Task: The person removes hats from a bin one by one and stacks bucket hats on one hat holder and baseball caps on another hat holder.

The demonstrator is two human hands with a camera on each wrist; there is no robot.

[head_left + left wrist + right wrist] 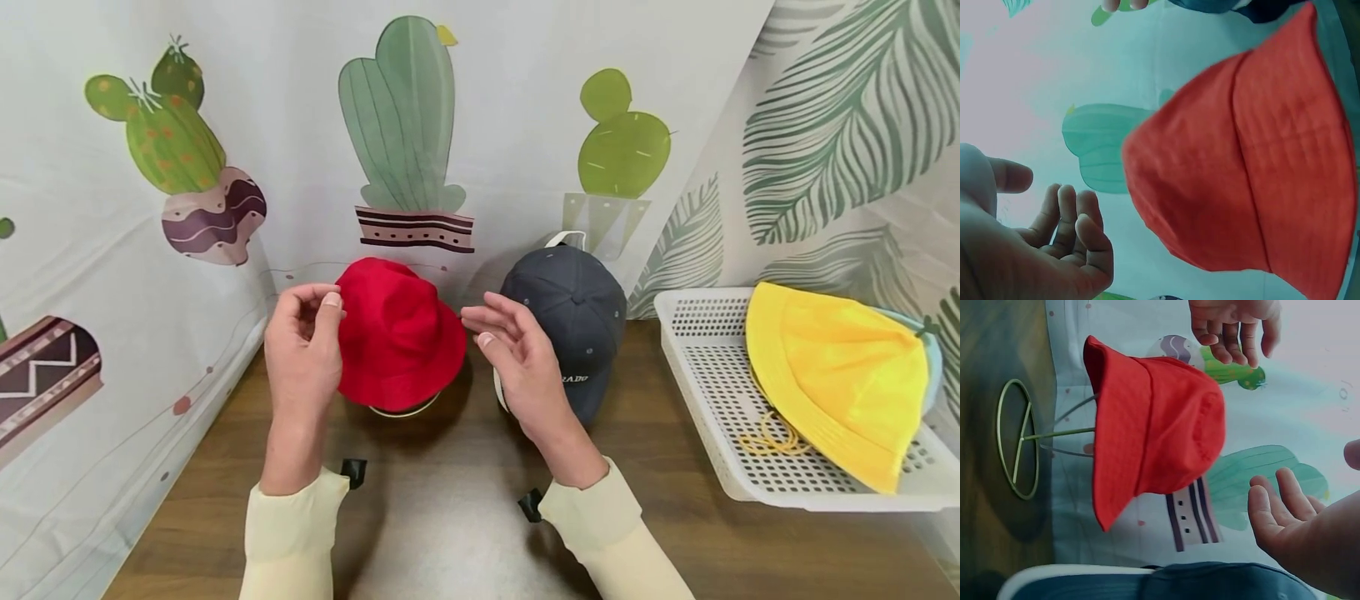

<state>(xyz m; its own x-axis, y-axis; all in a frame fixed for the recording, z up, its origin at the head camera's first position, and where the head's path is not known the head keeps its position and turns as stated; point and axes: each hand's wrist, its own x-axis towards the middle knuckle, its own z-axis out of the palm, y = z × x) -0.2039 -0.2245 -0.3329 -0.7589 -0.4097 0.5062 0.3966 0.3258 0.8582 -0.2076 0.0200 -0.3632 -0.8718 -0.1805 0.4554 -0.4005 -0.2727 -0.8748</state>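
A red bucket hat (397,333) sits on a thin gold wire stand (1060,433) with a round base, as the right wrist view shows. My left hand (303,358) is raised at the hat's left side, its fingers loosely bent and apart from the thumb, holding nothing. On the other side my right hand (525,358) is raised between the red hat and a navy cap (573,304), its fingers relaxed. In the right wrist view both hands stand apart from the red fabric. From the head view, the right hand covers part of the navy cap.
A white perforated basket (693,367) stands on the right of the wooden table (442,533). In it lies a yellow hat (840,383) with a cord, and a light blue item (933,367) shows behind it. A cactus-printed cloth (517,108) hangs at the back.
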